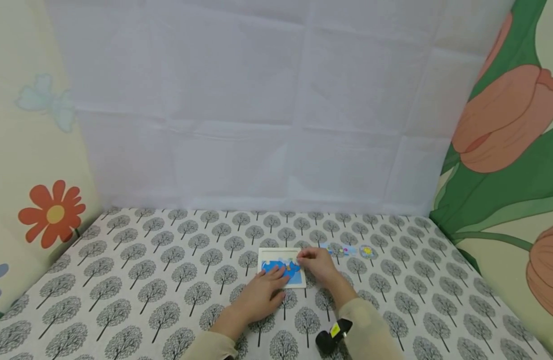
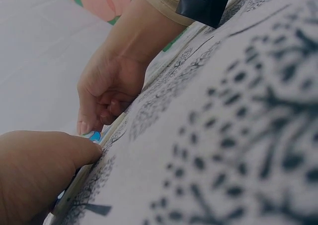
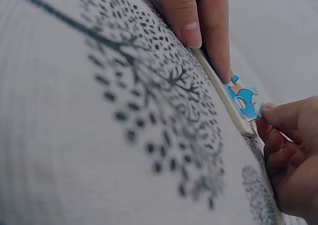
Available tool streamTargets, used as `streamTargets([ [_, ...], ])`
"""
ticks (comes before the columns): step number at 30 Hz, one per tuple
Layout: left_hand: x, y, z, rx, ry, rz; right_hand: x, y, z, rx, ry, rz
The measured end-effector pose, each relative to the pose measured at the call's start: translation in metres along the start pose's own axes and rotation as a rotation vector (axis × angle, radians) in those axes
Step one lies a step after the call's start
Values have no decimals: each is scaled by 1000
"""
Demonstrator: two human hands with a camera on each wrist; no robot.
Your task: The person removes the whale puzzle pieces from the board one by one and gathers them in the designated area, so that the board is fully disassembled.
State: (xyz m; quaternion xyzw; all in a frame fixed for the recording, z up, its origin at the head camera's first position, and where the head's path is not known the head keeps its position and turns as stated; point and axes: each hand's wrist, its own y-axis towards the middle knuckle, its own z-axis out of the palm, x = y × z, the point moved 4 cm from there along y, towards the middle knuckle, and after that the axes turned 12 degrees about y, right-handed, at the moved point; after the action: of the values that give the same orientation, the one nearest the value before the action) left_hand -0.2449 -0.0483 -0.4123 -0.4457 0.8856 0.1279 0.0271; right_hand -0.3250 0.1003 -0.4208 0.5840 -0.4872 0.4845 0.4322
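Note:
A small square puzzle tray [image 1: 282, 249] with a white rim lies on the patterned cloth, partly filled with blue puzzle pieces [image 1: 270, 266]. My left hand [image 1: 260, 295] rests over its lower left side, fingers extended onto the pieces. At the tray's right edge, my right hand [image 1: 320, 266] pinches a blue puzzle piece [image 3: 244, 100] between thumb and index finger. The right wrist view shows that piece tilted up above the rim, near the left fingertips. In the left wrist view, the left thumb [image 2: 84, 150] hides most of the tray.
To the right of the tray lie several loose puzzle pieces [image 1: 341, 250] and a round piece with a yellow sun [image 1: 368, 251]. A black device with a yellow label [image 1: 334, 334] is on the right wrist. A white cloth backdrop [image 1: 258, 125] rises behind the table.

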Motion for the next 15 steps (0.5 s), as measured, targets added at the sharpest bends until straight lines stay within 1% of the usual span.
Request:
streamTargets([
  [3,0,0,0,-1,-3,2,1,-1,0,-5,-1,0],
  [10,1,2,0,-6,0,3,2,1,0,-24,-2,31],
  [15,1,1,0,4,-16,1,3,-1,0,-38,-7,50],
])
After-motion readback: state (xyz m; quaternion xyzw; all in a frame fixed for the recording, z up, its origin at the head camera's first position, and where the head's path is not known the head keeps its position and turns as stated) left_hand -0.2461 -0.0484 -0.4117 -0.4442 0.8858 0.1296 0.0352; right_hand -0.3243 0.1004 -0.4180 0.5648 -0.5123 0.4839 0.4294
